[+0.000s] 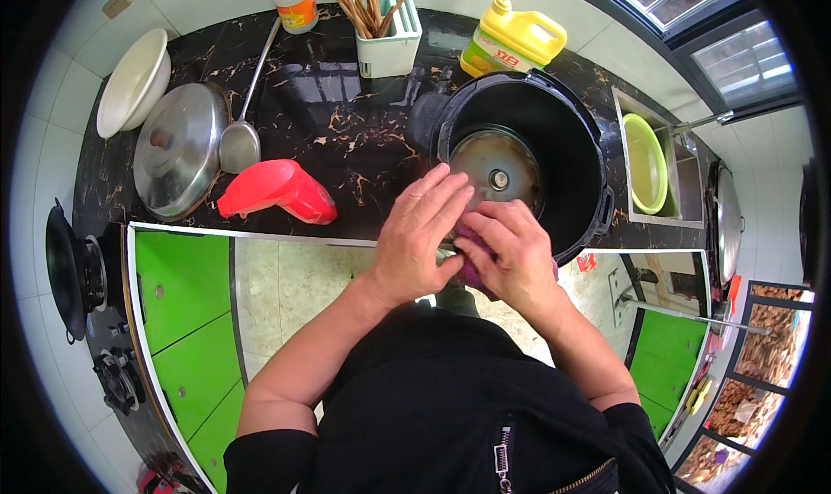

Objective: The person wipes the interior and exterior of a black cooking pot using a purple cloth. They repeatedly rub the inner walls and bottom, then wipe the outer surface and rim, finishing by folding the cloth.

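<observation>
A black electric cooker body [565,163] with a metal heating plate [496,176] in its bottom stands on the dark marbled counter. At its near rim my right hand [509,254] grips a purple cloth [472,260]. My left hand [419,234] is just left of it, fingers extended and nearly together, its fingertips by the rim; its palm side is hidden, so whether it holds anything is unclear. Left of the hands, a red plastic scoop-like piece [279,189] lies on the counter.
Behind stand a yellow detergent jug [513,39], a chopstick holder [389,55] and a clear bottle [295,4]. At left are a metal lid [182,150], a ladle [240,146] and a white bowl [133,85]. A green basin [644,163] sits in the sink [675,215] at right.
</observation>
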`<action>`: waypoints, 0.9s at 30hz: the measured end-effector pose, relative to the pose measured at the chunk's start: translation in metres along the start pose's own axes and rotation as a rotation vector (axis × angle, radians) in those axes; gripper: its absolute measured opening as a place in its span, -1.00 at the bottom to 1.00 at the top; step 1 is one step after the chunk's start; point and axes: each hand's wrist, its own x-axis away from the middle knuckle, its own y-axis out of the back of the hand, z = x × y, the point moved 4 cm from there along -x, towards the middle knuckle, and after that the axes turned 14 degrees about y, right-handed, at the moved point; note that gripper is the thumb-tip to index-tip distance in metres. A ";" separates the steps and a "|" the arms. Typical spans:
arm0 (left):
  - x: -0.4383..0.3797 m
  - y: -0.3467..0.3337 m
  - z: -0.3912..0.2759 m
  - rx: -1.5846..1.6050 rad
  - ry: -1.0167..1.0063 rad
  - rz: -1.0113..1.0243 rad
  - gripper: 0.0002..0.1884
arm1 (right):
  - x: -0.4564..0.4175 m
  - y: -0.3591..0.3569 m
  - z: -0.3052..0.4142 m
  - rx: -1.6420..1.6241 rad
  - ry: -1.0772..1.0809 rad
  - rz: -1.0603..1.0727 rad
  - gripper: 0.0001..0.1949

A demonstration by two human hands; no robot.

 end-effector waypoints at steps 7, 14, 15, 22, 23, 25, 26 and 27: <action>-0.005 -0.001 0.006 -0.137 -0.023 -0.015 -0.38 | 0.002 -0.003 0.001 0.066 0.103 0.202 -0.67; -0.006 -0.005 -0.001 -0.133 -0.002 0.018 -0.36 | 0.023 0.016 0.004 0.176 0.249 0.319 -0.56; -0.006 -0.005 -0.002 -0.132 -0.003 0.019 -0.36 | 0.028 0.024 0.003 0.157 0.227 0.311 -0.59; 0.004 -0.002 -0.007 0.092 0.049 -0.056 -0.44 | 0.055 0.080 -0.020 -0.360 -0.391 0.089 -0.86; 0.007 -0.003 -0.008 0.154 0.067 -0.067 -0.45 | 0.058 0.080 -0.024 -0.498 -0.484 0.041 -0.87; 0.005 -0.003 -0.018 0.274 0.097 0.002 -0.49 | 0.073 0.070 -0.031 -0.707 -0.613 -0.094 -0.87; 0.003 -0.005 -0.022 0.317 0.136 0.066 -0.50 | 0.077 0.068 -0.031 -0.750 -0.635 -0.115 -0.87; 0.003 -0.005 -0.024 0.350 0.185 0.122 -0.52 | 0.078 0.063 -0.031 -0.806 -0.649 -0.127 -0.86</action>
